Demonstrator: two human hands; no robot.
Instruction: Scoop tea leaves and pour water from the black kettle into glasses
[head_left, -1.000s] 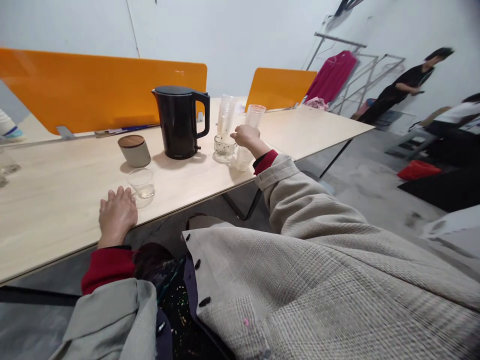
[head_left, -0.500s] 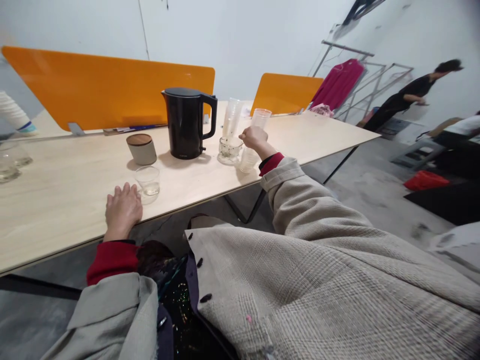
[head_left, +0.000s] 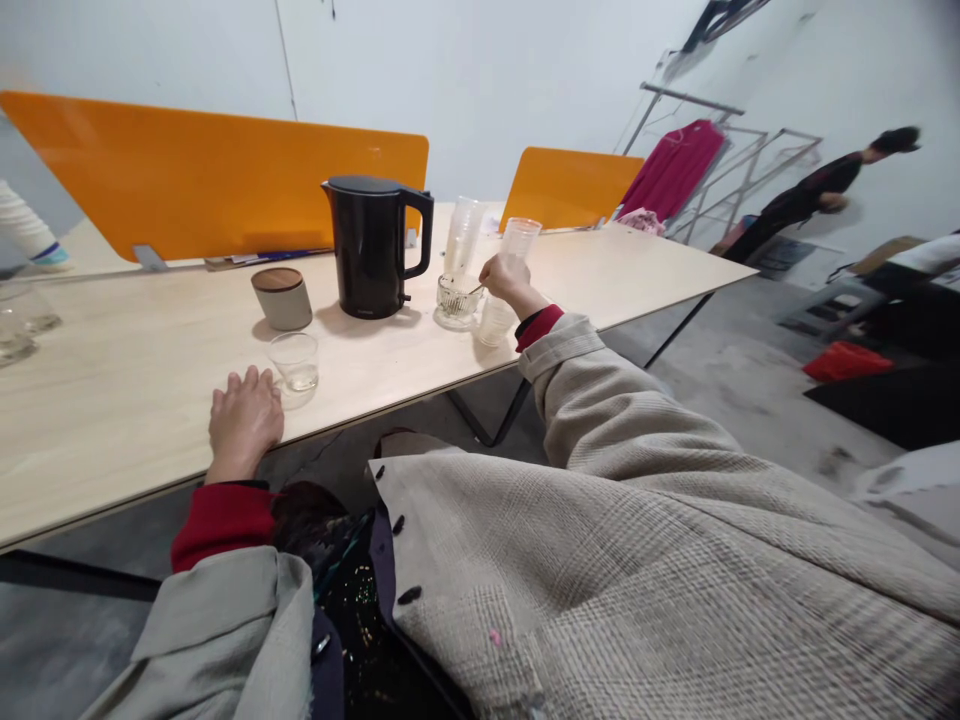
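My right hand [head_left: 508, 277] is closed around the thin handle of a small spoon-like utensil [head_left: 477, 289]. Its far end reaches over a ribbed glass bowl [head_left: 457, 303] with dark bits in it and on its rim; the tip is too small to make out. Beside the bowl, partly behind my right hand, are clear plastic cups [head_left: 495, 322]. My left hand [head_left: 245, 420] lies flat near the table's front edge, fingers stretched out and holding nothing. Just right of its fingers stands a clear cup [head_left: 295, 362] with a little liquid at the bottom.
A black electric kettle [head_left: 376, 245] and a grey canister with a wooden lid [head_left: 282, 299] stand on the table [head_left: 112, 400]. Stacked clear cups [head_left: 463, 235] stand behind the bowl. Orange dividers [head_left: 247, 180] line the back. White cups [head_left: 30, 228] are at far left; a person [head_left: 814, 195] is at right.
My right hand has shifted very slightly, and more of the utensil's handle shows over the bowl. My left hand stays in place. The person at right has moved their arms.
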